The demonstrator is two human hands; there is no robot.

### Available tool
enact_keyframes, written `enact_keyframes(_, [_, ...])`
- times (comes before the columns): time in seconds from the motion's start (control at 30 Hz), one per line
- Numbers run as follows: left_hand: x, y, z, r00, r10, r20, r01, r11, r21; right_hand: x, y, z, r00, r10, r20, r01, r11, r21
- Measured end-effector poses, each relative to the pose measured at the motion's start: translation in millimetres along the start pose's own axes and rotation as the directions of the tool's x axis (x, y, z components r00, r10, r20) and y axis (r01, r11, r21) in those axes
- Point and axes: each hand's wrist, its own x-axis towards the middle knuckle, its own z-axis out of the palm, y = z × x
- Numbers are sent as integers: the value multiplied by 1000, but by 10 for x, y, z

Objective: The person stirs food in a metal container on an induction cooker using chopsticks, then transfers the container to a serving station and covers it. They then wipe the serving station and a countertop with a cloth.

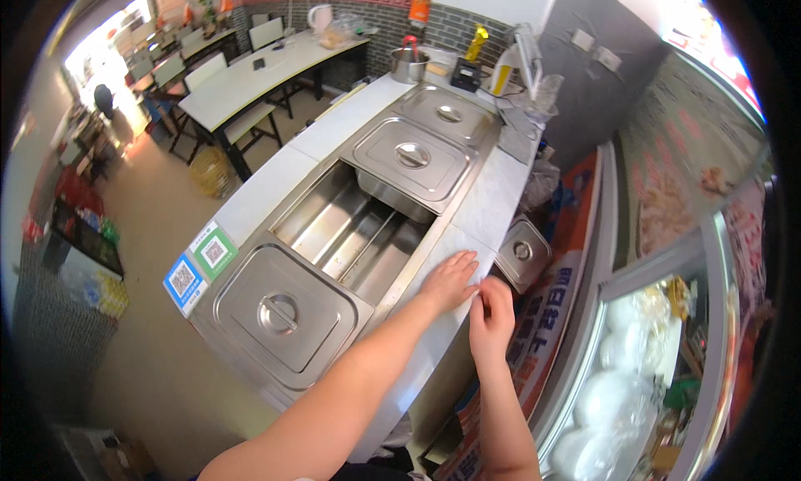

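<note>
My left hand (449, 281) rests with fingers spread on the pale tiled edge of the counter (472, 231). Beside it, at the counter's outer edge, my right hand (492, 306) has its fingers curled down; whether they hold anything is hidden. To the left lies an uncovered steel well (357, 237) in the counter. A steel pan lid with a recessed handle (285, 315) covers the near section. Beyond the well, a steel pan (394, 196) sits under its lid (413, 159), with another lidded pan (447, 115) behind.
Two printed code signs (199, 265) stand at the counter's left edge. A steel pot (410, 66) stands at the far end. Low on the right is a smaller lidded steel container (524, 251), near a glass display case (601, 331). A white-topped table (269, 74) stands across the floor.
</note>
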Motion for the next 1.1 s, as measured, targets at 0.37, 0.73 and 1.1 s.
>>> enact_keyframes(0.37, [-1774,898,-474,952,225,206,-218,974,-56,-3737,-604,-674,867,493,66,-478,863,-167])
enact_keyframes(0.73, [-3346,1486,-923,603,708,368,-642,704,-303,-5919,-589,-790,373,841,392,-682,535,-498])
enact_keyframes(1.1, [-4417,3260,115,-44,637,770,-256,737,-625,-7919,-570,-1484,111,988,103,-889,145,-434])
